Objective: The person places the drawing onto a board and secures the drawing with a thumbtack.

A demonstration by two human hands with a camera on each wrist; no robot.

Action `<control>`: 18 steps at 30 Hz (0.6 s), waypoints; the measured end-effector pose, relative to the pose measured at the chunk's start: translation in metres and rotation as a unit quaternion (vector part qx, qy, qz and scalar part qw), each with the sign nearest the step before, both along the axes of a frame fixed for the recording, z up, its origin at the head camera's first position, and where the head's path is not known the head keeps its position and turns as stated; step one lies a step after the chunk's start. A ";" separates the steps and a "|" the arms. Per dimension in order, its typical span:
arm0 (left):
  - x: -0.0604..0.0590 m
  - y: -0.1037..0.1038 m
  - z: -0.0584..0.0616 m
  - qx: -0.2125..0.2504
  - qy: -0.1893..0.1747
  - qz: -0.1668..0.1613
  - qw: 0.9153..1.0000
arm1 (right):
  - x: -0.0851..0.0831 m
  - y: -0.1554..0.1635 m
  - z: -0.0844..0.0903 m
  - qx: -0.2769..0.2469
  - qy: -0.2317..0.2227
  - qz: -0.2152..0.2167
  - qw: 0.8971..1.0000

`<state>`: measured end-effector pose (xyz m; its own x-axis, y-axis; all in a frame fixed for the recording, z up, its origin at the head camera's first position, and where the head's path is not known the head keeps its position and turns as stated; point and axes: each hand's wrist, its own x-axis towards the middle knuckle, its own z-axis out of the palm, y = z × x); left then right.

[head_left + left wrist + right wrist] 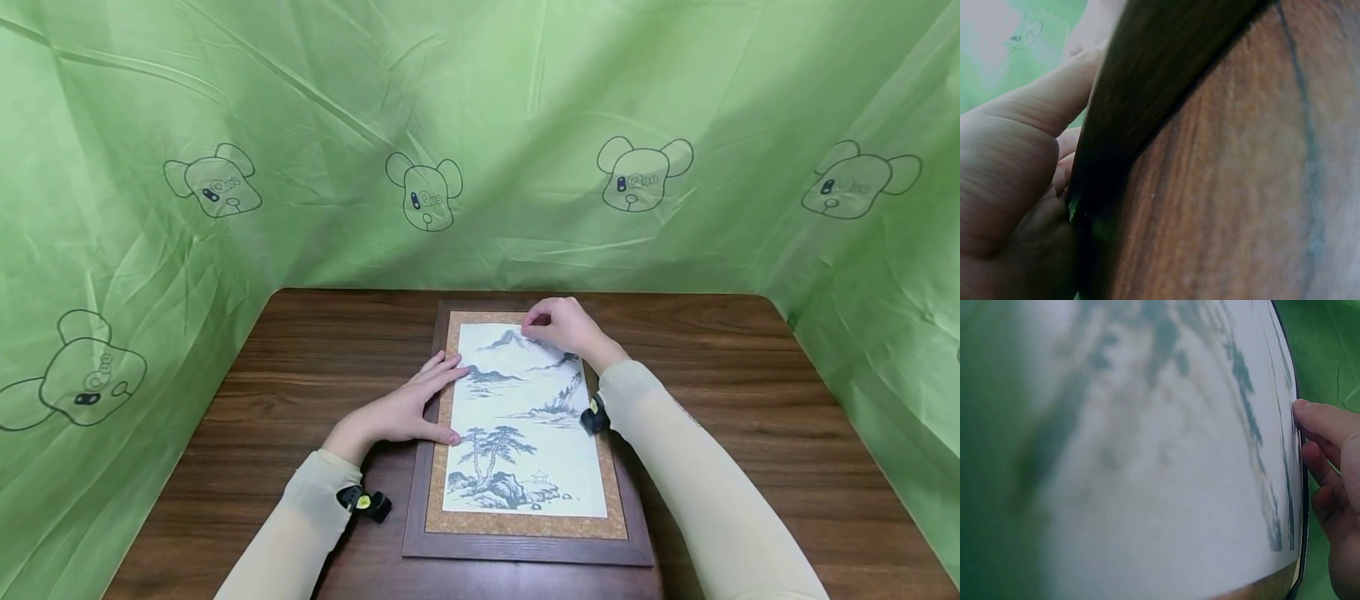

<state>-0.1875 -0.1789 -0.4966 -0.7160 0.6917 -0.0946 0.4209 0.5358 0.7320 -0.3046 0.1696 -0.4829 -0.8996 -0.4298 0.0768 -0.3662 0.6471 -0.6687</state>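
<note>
Both forearms in beige sleeves reach forward, left hand (pixel 408 408) lying flat and palm-down with fingers straight and thumb spread, right hand (pixel 564 327) further ahead, wrist bent, fingers (pixel 1325 422) curled with tips pinched downward, small black clip at each wrist.

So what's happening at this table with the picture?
A person is working on a framed landscape painting that lies flat on a wooden table. The left hand rests flat with straight fingers across the left edge of the frame. The right hand has its fingers curled at the top of the white sheet, apparently pinching its upper edge. Green cloth hangs around the table.
</note>
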 end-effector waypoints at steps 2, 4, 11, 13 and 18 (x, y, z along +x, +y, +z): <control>0.000 0.000 0.000 -0.001 0.001 0.000 1.000 | 0.000 0.000 0.001 -0.005 -0.002 -0.002 1.000; 0.000 0.000 0.000 -0.001 0.002 -0.001 1.000 | 0.000 0.000 0.002 -0.009 -0.002 -0.005 1.000; 0.000 0.001 0.001 -0.001 0.001 -0.002 1.000 | -0.001 0.002 0.004 -0.004 -0.006 -0.004 1.000; 0.000 0.001 0.002 0.000 0.000 -0.002 1.000 | -0.002 0.002 0.003 -0.003 -0.008 -0.003 1.000; 0.001 0.000 0.002 0.000 0.001 -0.003 1.000 | -0.003 0.002 0.000 0.002 -0.010 0.000 1.000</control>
